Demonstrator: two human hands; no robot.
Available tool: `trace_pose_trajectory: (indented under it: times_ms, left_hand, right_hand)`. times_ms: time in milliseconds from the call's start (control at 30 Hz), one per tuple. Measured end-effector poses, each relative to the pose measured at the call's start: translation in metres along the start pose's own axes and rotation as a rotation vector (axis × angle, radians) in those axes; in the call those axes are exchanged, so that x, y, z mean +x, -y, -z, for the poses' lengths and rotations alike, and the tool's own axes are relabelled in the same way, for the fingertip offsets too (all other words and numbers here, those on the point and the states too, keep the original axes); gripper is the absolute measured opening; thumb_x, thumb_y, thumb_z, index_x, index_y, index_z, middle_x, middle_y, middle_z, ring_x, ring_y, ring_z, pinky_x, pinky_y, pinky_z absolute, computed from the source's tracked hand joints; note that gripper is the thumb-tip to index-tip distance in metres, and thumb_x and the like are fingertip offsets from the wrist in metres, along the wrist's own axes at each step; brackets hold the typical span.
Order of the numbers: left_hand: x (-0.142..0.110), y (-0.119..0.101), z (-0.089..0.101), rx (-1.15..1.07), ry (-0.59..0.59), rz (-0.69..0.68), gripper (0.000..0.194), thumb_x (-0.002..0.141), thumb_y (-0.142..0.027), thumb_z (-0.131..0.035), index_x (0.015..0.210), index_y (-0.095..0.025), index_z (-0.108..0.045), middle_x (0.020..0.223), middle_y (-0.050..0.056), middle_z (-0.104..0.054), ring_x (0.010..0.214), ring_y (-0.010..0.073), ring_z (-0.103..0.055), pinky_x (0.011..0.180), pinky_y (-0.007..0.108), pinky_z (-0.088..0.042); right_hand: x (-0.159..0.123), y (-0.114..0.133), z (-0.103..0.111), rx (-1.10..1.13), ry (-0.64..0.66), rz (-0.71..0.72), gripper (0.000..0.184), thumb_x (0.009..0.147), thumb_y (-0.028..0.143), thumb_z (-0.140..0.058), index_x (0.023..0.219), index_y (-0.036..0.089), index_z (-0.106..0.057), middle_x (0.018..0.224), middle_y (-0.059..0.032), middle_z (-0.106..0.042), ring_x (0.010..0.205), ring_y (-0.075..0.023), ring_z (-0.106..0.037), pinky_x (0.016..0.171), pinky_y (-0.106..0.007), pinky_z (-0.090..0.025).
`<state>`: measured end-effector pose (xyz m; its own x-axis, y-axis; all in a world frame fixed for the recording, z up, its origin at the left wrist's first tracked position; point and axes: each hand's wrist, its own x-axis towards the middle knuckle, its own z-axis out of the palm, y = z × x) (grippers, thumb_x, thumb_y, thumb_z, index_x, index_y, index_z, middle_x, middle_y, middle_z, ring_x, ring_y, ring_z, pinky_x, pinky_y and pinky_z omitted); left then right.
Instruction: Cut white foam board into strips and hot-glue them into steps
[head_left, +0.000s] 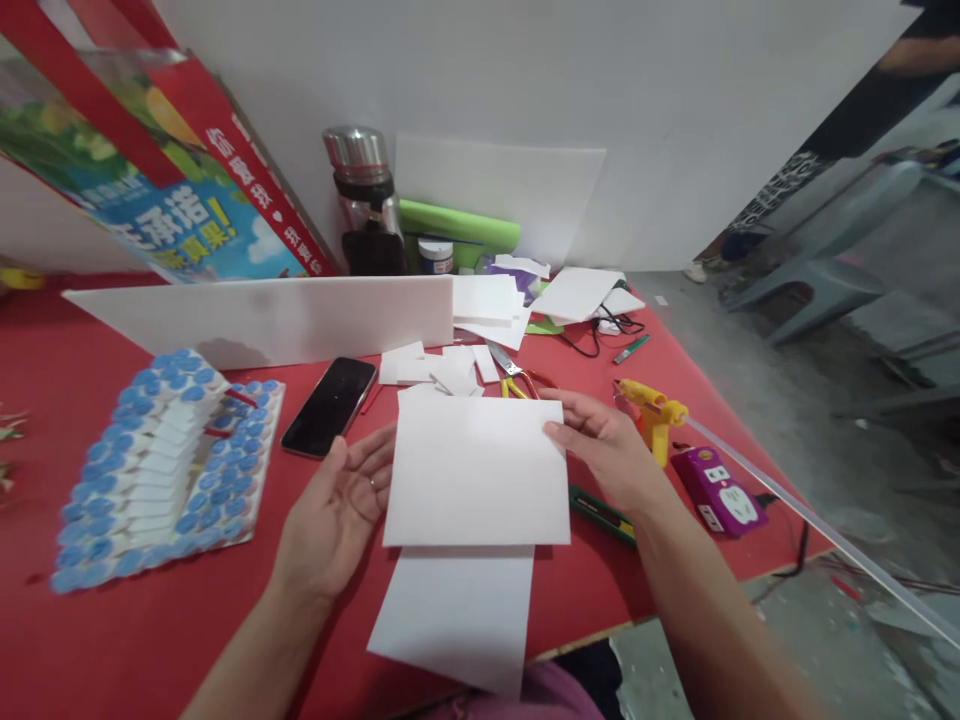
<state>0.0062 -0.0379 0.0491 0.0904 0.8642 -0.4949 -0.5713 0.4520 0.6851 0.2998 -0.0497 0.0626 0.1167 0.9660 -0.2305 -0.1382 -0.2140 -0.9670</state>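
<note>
A white rectangular board (480, 475) is raised in front of me. My right hand (596, 435) grips its upper right edge between thumb and fingers. My left hand (334, 510) is open, palm up, at the board's left edge; its fingertips reach the edge, and I cannot tell whether they support it. Below lies a second white sheet (457, 610), partly covered by the raised board. Small white offcuts (442, 367) and scissors (514, 368) lie just beyond. Beside my right wrist is a dark green utility knife (600, 515), partly hidden.
A model with blue rosettes and white steps (161, 470) stands left, near a phone (330, 405). On the right are a yellow glue gun (654, 410) and a purple power socket (720, 490). A long white panel (300, 320), a thermos (364, 195) and a gift bag (195, 190) stand behind.
</note>
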Motion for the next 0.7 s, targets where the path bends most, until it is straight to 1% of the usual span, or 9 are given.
trace_pose_trajectory:
  times_ms: [100,200,267,333,400,467,533,600,700]
  left_hand:
    - [0.001,0.002,-0.004,0.05,-0.014,-0.009,0.044,0.076,-0.033,-0.091,0.116,-0.018,-0.079,0.104,0.008,-0.082,0.076,0.0186,-0.077,0.067,0.024,-0.064]
    - [0.002,0.006,-0.006,0.07,-0.04,-0.06,0.044,0.068,-0.018,-0.095,0.108,-0.019,-0.079,0.095,0.003,-0.082,0.073,0.0148,-0.075,0.067,0.02,-0.063]
    - [0.004,0.007,-0.003,0.045,-0.087,-0.094,0.041,0.065,-0.016,-0.095,0.102,-0.019,-0.079,0.089,0.001,-0.081,0.071,0.0134,-0.074,0.067,0.018,-0.063]
    - [0.006,0.007,0.001,0.036,-0.128,-0.095,0.039,0.065,-0.014,-0.095,0.101,-0.019,-0.078,0.088,0.001,-0.081,0.07,0.013,-0.074,0.066,0.017,-0.063]
    - [0.006,0.007,0.006,0.047,-0.142,-0.077,0.04,0.066,-0.014,-0.093,0.103,-0.018,-0.078,0.091,0.003,-0.082,0.071,0.0136,-0.075,0.067,0.017,-0.063]
    - [0.005,0.005,0.009,0.065,-0.153,-0.067,0.041,0.067,-0.015,-0.092,0.105,-0.017,-0.077,0.093,0.004,-0.082,0.072,0.0153,-0.076,0.066,0.018,-0.064]
    - [0.003,0.003,0.012,0.08,-0.173,-0.073,0.044,0.066,-0.015,-0.092,0.107,-0.016,-0.077,0.094,0.005,-0.083,0.076,0.0179,-0.078,0.065,0.018,-0.064]
    - [0.002,0.0,0.016,0.09,-0.201,-0.087,0.045,0.065,-0.015,-0.091,0.108,-0.017,-0.077,0.094,0.005,-0.083,0.08,0.0207,-0.079,0.067,0.02,-0.065]
    - [0.002,-0.004,0.024,0.103,-0.246,-0.111,0.041,0.066,-0.014,-0.088,0.106,-0.018,-0.078,0.093,0.004,-0.083,0.087,0.0239,-0.08,0.072,0.024,-0.067]
  right_hand:
    - [-0.002,-0.004,-0.009,-0.03,0.045,-0.026,0.055,0.078,0.037,-0.088,0.129,0.02,-0.074,0.085,0.0016,-0.077,0.077,-0.0163,-0.069,0.071,-0.029,-0.054]
    - [-0.007,-0.008,-0.015,0.027,0.043,-0.085,0.054,0.082,0.047,-0.085,0.13,0.022,-0.073,0.08,0.0031,-0.074,0.072,-0.0159,-0.069,0.066,-0.028,-0.054]
    - [-0.009,-0.009,-0.015,0.121,0.032,-0.124,0.058,0.084,0.057,-0.081,0.13,0.021,-0.072,0.081,0.0002,-0.076,0.071,-0.0175,-0.072,0.065,-0.029,-0.056]
    - [-0.01,-0.01,-0.012,0.188,0.036,-0.151,0.063,0.084,0.062,-0.079,0.128,0.018,-0.071,0.085,-0.0052,-0.079,0.073,-0.0202,-0.075,0.065,-0.032,-0.058]
    - [-0.011,-0.011,-0.008,0.193,0.055,-0.165,0.062,0.084,0.063,-0.079,0.125,0.016,-0.071,0.09,-0.0103,-0.081,0.076,-0.0225,-0.078,0.067,-0.034,-0.061]
    - [-0.015,-0.011,-0.005,0.144,0.058,-0.148,0.055,0.087,0.061,-0.077,0.119,0.016,-0.073,0.095,-0.0123,-0.082,0.078,-0.0231,-0.078,0.068,-0.036,-0.062]
    - [-0.022,-0.01,-0.002,0.011,0.041,-0.095,0.044,0.092,0.057,-0.072,0.113,0.018,-0.073,0.095,-0.0105,-0.081,0.075,-0.0211,-0.077,0.068,-0.035,-0.061]
    - [-0.033,-0.007,-0.001,-0.244,0.062,-0.028,0.032,0.099,0.049,-0.064,0.107,0.021,-0.074,0.093,-0.0072,-0.08,0.074,-0.0194,-0.074,0.068,-0.032,-0.058]
    - [-0.051,-0.002,0.001,-0.741,0.249,0.044,0.022,0.102,0.031,-0.056,0.095,0.024,-0.076,0.09,-0.0046,-0.078,0.08,-0.0215,-0.072,0.074,-0.034,-0.053]
